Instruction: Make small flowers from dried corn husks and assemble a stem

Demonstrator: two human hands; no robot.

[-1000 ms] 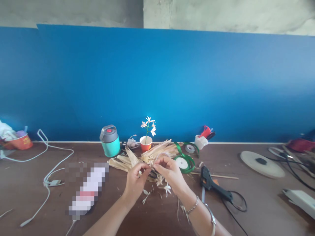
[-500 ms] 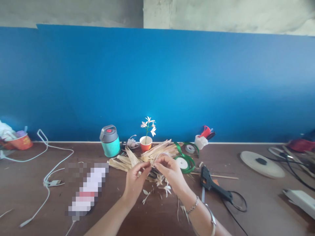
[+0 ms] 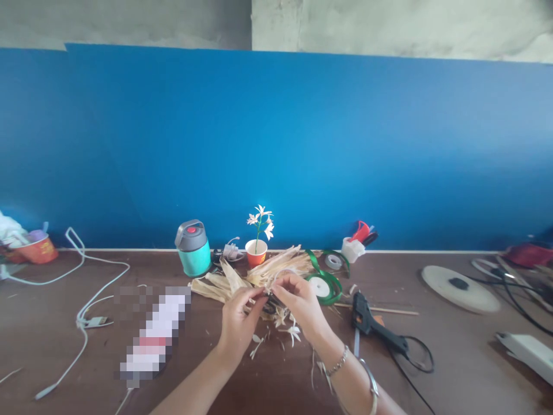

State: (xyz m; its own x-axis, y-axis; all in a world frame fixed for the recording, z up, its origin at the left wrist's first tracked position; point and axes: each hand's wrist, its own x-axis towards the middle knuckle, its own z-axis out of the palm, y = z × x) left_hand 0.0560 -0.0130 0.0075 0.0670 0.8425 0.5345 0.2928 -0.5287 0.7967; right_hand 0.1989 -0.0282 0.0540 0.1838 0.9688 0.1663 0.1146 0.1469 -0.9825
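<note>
My left hand (image 3: 238,320) and my right hand (image 3: 300,302) meet over the brown table (image 3: 453,369), fingertips pinched together on a small pale husk piece (image 3: 266,294). Just behind them lies a pile of dried corn husks (image 3: 263,270). Small white husk flowers (image 3: 288,326) and petal scraps lie on the table under my hands. A finished white flower stem stands in a small orange paper cup (image 3: 256,252) behind the pile. A bracelet and a bangle sit on my right wrist.
A teal flask (image 3: 193,248) stands left of the cup. Green ribbon spool (image 3: 323,285), tape roll (image 3: 333,261), black glue gun (image 3: 372,324) with cord, and a wooden stick lie right. White cables (image 3: 82,300) lie left, a round white disc (image 3: 460,287) far right. A blue wall backs the table.
My hands have dropped slightly and my fingertips have closed tighter on the husk piece. Nothing else has moved.
</note>
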